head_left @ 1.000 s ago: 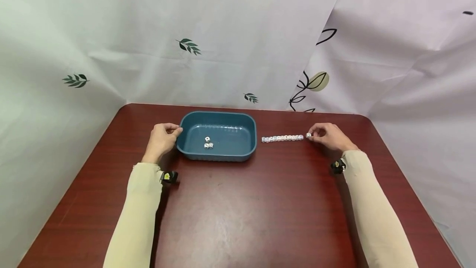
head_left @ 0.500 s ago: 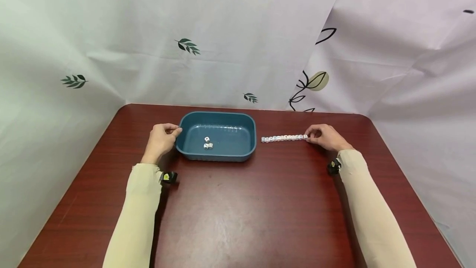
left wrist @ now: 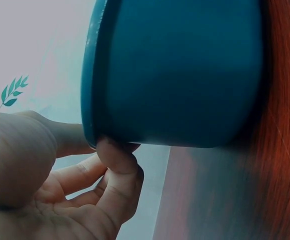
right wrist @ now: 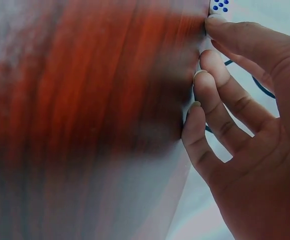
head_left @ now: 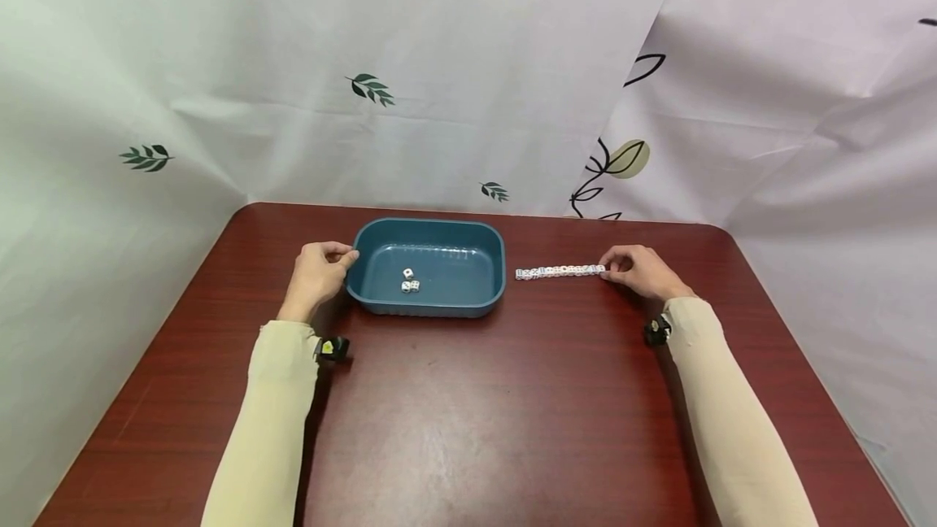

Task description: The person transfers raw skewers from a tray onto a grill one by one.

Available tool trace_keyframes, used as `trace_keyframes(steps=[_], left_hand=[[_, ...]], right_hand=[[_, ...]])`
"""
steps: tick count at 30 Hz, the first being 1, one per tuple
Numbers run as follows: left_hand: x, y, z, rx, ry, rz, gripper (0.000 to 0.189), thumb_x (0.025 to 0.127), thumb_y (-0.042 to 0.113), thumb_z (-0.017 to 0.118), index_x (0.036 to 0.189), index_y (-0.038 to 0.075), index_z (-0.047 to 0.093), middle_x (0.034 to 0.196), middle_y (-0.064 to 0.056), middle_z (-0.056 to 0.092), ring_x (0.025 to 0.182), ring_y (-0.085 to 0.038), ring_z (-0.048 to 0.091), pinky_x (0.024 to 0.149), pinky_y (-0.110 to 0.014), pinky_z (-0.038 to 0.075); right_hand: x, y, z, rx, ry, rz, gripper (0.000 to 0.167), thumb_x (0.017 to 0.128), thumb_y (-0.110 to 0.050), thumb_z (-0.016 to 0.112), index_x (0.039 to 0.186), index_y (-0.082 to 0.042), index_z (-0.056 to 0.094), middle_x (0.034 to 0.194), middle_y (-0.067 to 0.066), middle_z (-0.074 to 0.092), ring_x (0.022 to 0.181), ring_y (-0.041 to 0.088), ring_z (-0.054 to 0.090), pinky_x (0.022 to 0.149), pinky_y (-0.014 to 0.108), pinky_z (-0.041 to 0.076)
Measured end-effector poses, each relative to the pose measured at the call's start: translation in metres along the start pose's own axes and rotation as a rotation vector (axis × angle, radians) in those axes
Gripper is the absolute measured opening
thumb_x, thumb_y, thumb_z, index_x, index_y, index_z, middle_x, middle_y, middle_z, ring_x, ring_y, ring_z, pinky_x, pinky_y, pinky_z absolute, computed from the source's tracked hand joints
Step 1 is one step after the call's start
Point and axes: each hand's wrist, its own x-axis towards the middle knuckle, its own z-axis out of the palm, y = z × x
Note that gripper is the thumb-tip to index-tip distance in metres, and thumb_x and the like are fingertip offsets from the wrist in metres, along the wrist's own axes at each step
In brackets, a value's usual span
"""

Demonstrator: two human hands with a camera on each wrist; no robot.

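Note:
In the head view my left hand (head_left: 319, 276) pinches the left rim of a blue rectangular tray (head_left: 430, 308). The left wrist view shows thumb and curled fingers meeting at the tray's lip (left wrist: 91, 75). Two white dice (head_left: 411, 286) lie side by side in the tray, with a third die (head_left: 407, 273) just behind them. To the tray's right runs a straight row of several white dice (head_left: 558, 272). My right hand (head_left: 641, 270) holds the die (head_left: 602, 268) at the row's right end between thumb and fingers. A die face with blue dots (right wrist: 219, 6) shows above the thumb in the right wrist view.
Everything stands on a reddish-brown wooden table (head_left: 454, 413). A pale cloth backdrop (head_left: 439, 145) with leaf prints hangs close behind its far edge. Each wrist carries a small black camera, such as the left one (head_left: 333, 349).
My right hand has shifted slightly left, bringing its die from a small gap up to the row's right end. During the last half second it stays there. Left hand and tray keep still.

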Motion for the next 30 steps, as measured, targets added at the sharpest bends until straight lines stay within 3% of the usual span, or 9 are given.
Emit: trace_keyframes(steps=[8,15,21,30], left_hand=[[-0.001,-0.001,-0.002,0.004,0.006,-0.003,0.038,0.107,0.023,0.056,0.126,-0.008,0.064,0.114,-0.024,0.064,0.100,-0.032,0.060,0.077,-0.034,0.050],[0.001,-0.001,0.000,-0.013,0.001,0.000,0.038,0.107,0.023,0.056,0.126,-0.009,0.065,0.114,-0.023,0.064,0.099,-0.031,0.060,0.077,-0.032,0.050],[0.002,0.000,0.000,-0.016,0.012,0.012,0.037,0.106,0.022,0.057,0.125,-0.008,0.065,0.112,-0.023,0.064,0.097,-0.032,0.060,0.076,-0.032,0.050],[0.000,-0.001,0.001,-0.002,0.015,0.006,0.037,0.107,0.021,0.057,0.126,-0.009,0.064,0.114,-0.024,0.064,0.101,-0.034,0.061,0.081,-0.038,0.051]], right_hand=[[0.000,-0.001,0.001,0.000,-0.002,-0.004,0.012,0.090,-0.007,0.077,0.102,-0.008,0.074,0.078,0.001,0.062,0.072,0.018,0.056,0.069,0.031,0.043],[-0.003,-0.010,-0.011,-0.018,-0.007,-0.009,0.023,0.088,-0.002,0.079,0.109,-0.002,0.071,0.080,0.003,0.061,0.073,0.018,0.057,0.070,0.031,0.044],[-0.003,-0.033,-0.022,-0.036,-0.001,-0.036,0.025,0.089,0.002,0.074,0.113,0.000,0.070,0.083,0.004,0.061,0.077,0.020,0.057,0.073,0.034,0.044],[0.006,-0.073,-0.019,-0.019,0.010,-0.122,0.024,0.092,-0.008,0.077,0.114,-0.002,0.070,0.083,0.003,0.062,0.076,0.021,0.058,0.071,0.033,0.045]])
